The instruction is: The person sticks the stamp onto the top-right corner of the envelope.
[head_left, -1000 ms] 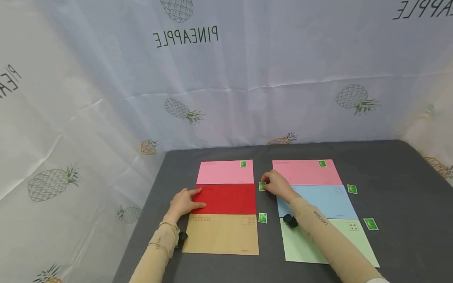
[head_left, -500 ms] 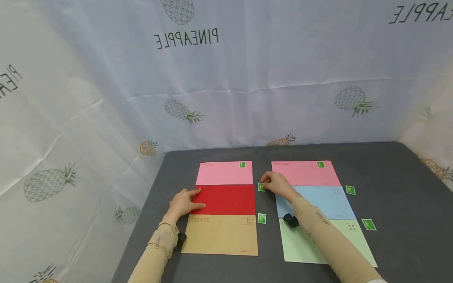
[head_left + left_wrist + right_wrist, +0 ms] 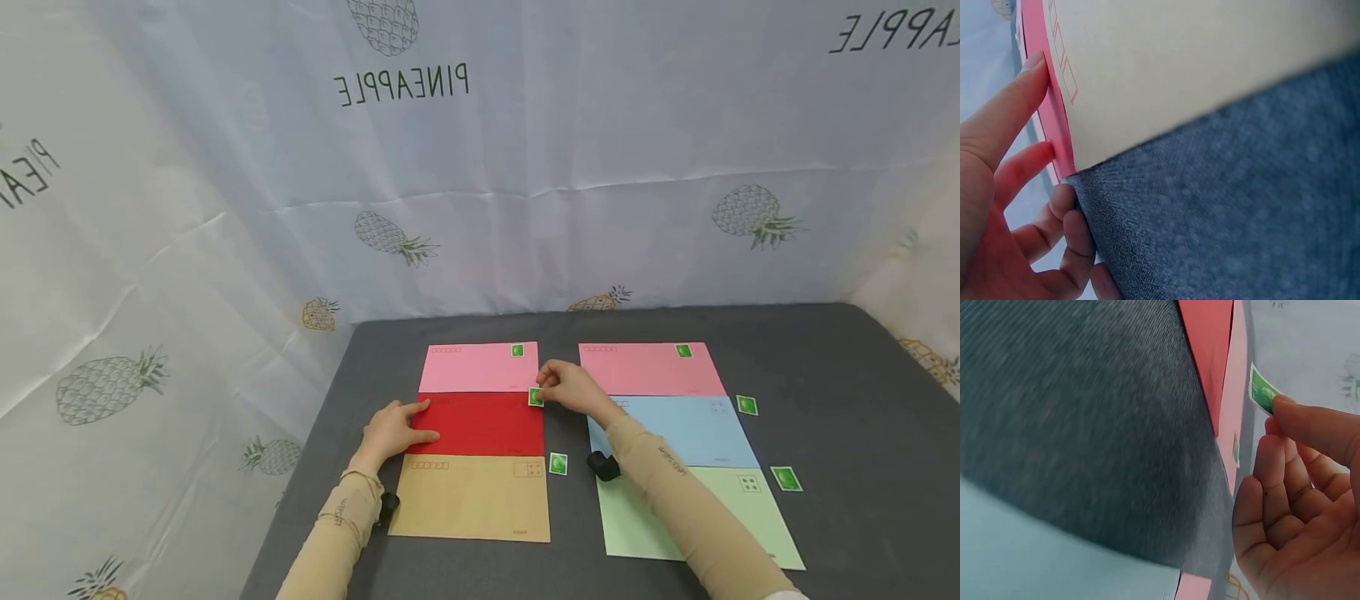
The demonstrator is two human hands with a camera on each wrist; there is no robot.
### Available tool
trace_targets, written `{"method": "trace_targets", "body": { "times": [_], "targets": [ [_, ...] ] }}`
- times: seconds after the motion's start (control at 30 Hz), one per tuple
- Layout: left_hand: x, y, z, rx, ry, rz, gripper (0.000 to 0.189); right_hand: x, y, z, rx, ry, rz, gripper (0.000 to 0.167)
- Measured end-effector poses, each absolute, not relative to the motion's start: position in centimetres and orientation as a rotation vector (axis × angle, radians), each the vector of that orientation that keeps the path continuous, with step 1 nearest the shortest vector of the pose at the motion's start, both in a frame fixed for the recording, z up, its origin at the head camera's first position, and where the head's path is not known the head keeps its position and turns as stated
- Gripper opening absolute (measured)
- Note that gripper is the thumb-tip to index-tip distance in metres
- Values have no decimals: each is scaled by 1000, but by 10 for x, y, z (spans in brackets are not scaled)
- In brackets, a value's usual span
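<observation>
My right hand (image 3: pixel 573 387) pinches a green stamp (image 3: pixel 1262 392) with a white perforated border between thumb and forefinger. In the head view that stamp overlaps the upper right corner of the red envelope (image 3: pixel 480 425). My left hand (image 3: pixel 387 432) rests at the red envelope's left edge, thumb and forefinger spread on it. A tan envelope (image 3: pixel 472 504) lies below the red one. Above it is a pink envelope (image 3: pixel 472 371) bearing a green stamp (image 3: pixel 517 351) at its top right.
The right column has a stamped pink envelope (image 3: pixel 645 375), a blue envelope (image 3: pixel 693 433) and a green envelope (image 3: pixel 630 521), partly under my right forearm. Loose stamps lie on the dark table beside the tan envelope (image 3: pixel 558 464), the blue one (image 3: pixel 747 405) and the green one (image 3: pixel 786 478).
My right hand has moved left with the pinched stamp, from the gap between the columns to the red envelope's right edge. The left hand stays on the red envelope.
</observation>
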State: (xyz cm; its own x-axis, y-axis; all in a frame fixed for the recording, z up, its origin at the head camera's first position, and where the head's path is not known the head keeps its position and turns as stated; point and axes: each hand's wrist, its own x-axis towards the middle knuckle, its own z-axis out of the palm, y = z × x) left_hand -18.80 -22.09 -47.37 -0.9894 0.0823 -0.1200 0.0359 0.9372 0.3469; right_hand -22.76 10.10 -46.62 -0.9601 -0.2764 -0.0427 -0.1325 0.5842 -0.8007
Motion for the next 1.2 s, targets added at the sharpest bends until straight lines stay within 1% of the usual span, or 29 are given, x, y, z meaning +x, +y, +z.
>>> {"method": "trace_targets", "body": {
  "times": [0.47,1.07,1.2],
  "targets": [
    [-189,-221,-474,94,2959,514,69,-236,73,-475,-329,2596,-1308,15],
    [-189,-222,-473,110,2958,510,69,-236,60,-483,-263,2659,-1214,13],
    [-189,-223,-474,111,2962,510,69,-237,59,-484,-285,2678,-1181,12]
  ]
}}
